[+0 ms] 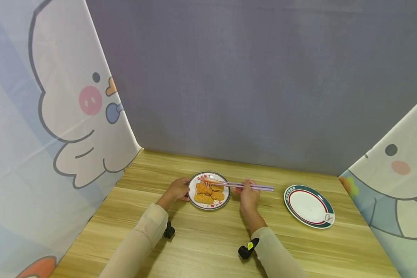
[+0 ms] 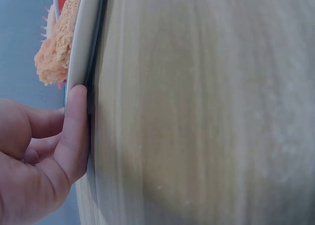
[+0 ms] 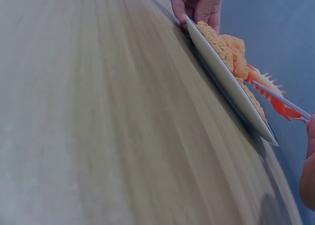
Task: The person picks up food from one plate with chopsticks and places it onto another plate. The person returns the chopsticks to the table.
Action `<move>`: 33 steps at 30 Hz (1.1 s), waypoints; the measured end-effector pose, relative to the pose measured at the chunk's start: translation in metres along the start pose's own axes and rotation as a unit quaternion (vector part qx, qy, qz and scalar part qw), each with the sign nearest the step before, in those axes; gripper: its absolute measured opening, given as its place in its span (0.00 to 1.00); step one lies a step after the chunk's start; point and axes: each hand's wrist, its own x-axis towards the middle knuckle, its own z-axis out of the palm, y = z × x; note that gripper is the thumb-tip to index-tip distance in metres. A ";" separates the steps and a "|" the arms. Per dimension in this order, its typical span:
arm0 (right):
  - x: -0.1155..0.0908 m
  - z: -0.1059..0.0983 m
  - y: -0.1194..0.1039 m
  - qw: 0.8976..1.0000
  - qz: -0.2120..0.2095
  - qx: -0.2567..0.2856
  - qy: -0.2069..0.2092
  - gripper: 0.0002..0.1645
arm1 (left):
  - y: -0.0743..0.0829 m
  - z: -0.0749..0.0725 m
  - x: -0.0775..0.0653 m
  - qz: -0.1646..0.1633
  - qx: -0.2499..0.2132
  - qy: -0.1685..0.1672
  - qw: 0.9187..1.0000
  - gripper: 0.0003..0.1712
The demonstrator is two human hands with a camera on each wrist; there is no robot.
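Several golden fried chicken pieces (image 1: 204,199) lie on a small white plate (image 1: 193,205) with a dark rim line and red lettering. At its left edge my left hand (image 1: 178,189) grips the rim between thumb and fingers, as the left wrist view (image 2: 44,156) also shows. My right hand (image 1: 249,196), right of the plate, holds a pair of light purple chopsticks (image 1: 262,187). Their tips reach over the plate to an orange-red shrimp (image 3: 269,89) with pale spiky legs, above the chicken. Whether the shrimp touches the chicken I cannot tell.
A larger oval plate (image 1: 309,206) with a green rim and red inner line stands on the wooden table (image 1: 208,239) at the right. A grey backdrop (image 1: 229,85) rises behind, with cartoon-printed cloths (image 1: 66,58) on both sides.
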 end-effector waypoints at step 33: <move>0.002 -0.014 -0.004 0.999 -0.003 -0.023 -0.035 0.16 | 0.001 -0.002 -0.002 -0.002 0.010 -0.005 1.000 0.30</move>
